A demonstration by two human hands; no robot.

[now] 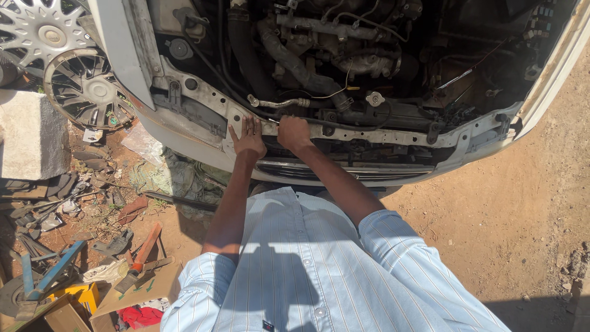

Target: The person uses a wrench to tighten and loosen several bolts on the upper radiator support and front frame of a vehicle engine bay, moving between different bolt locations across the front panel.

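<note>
Head view, looking down over a pale blue striped shirt [319,270] with sleeves rolled to the elbow. Left hand [249,138] laid flat, palm down, on the white-painted metal front crossmember [393,134] of an open engine bay, fingers extended and slightly spread, thumb angled out to the side. Right hand [294,133] just beside the left, resting on the same crossmember, fingers curled under into a loose fist; whether anything is pinched inside cannot be told. Crossmember running across the front of the white car body [547,80], above the dark grille slats [344,169] and below the grimy engine with black hoses and metal pipes [319,55]. At upper left, two silver spoked wheel covers [74,67] leaning together beside a grey concrete block [31,135]. At lower left, on reddish dirt ground [504,227], a scatter of dark metal scrap parts [55,197], an orange-handled hammer [141,255] lying on a brown cardboard sheet [147,289], a blue metal frame [52,273], a yellow box [83,295] and a red cloth [140,316].
</note>
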